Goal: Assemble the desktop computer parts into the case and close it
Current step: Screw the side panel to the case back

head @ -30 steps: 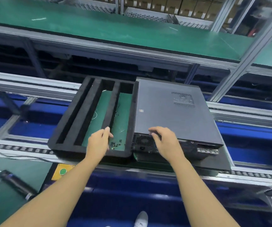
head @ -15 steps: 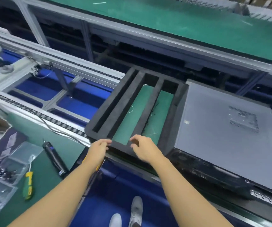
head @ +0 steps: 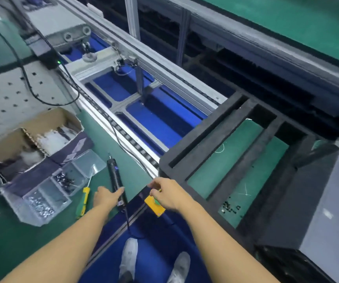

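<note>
Just left the lidded grey metal computer case [head: 332, 201], parked far right. Now got left grip [head: 106, 197] flat-fingered on the black electric screwdriver [head: 114, 176], right grip [head: 167, 194] curled over a yellow button box [head: 154, 207], can't tell if holding anything. Screwing shut next, probably.

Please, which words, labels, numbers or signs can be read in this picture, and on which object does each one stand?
No text is readable here.
Label on the black electric screwdriver: too blurred to read.
Pale print on the purple sheet: too blurred to read.
Yellow button box: no text visible.
</note>
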The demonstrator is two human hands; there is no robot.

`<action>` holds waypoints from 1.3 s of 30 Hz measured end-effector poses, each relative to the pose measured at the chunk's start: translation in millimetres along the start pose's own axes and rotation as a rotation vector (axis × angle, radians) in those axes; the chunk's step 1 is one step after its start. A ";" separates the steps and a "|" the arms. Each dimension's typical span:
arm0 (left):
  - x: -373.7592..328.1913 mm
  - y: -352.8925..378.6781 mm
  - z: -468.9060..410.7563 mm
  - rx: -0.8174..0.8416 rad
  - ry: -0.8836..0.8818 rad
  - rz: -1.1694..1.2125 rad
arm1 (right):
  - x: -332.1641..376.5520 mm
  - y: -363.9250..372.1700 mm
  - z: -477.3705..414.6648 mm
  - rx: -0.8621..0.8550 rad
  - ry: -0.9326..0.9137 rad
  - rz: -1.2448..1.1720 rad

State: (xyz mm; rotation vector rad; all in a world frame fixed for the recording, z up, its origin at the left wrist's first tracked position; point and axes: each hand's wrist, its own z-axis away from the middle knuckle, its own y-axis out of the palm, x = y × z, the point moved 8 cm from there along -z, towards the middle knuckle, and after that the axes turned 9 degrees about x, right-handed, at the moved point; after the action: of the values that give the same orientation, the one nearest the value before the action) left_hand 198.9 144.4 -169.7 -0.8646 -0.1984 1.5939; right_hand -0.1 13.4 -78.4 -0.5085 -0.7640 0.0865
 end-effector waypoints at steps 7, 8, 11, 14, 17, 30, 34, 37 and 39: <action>-9.4 11.9 -34.2 0.127 -0.025 0.054 | 3.7 8.6 -33.0 -0.033 0.104 -0.084; -9.6 13.3 -36.9 0.164 -0.044 0.095 | 5.3 9.6 -37.3 -0.038 0.112 -0.110; -12.4 15.0 -38.1 0.297 -0.074 0.208 | 14.3 13.8 -50.2 -0.047 0.127 -0.192; -15.0 11.6 -35.9 0.432 -0.062 0.224 | 25.1 21.9 -63.8 -0.064 0.144 -0.263; -21.0 7.5 -27.1 0.579 -0.018 0.241 | 36.0 36.4 -72.3 -0.042 0.153 -0.397; -132.7 51.2 68.5 0.942 0.695 -0.249 | 1.5 15.9 -1.4 -0.305 0.095 -0.819; -162.0 104.9 118.4 1.149 0.748 -0.366 | -52.3 -8.2 56.2 -0.501 0.151 -0.870; -179.4 143.8 155.7 1.302 0.728 -0.414 | -90.1 -17.9 95.4 -0.635 0.192 -0.948; -192.1 170.8 171.1 1.353 0.723 -0.424 | -113.2 -22.5 121.5 -0.710 0.207 -0.997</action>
State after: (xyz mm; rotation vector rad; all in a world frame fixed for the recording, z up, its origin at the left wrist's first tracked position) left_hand -47.0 -12.6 -68.6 -0.2099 1.0383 0.6352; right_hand -167.3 14.3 -66.4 -0.7332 -0.7600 -1.1810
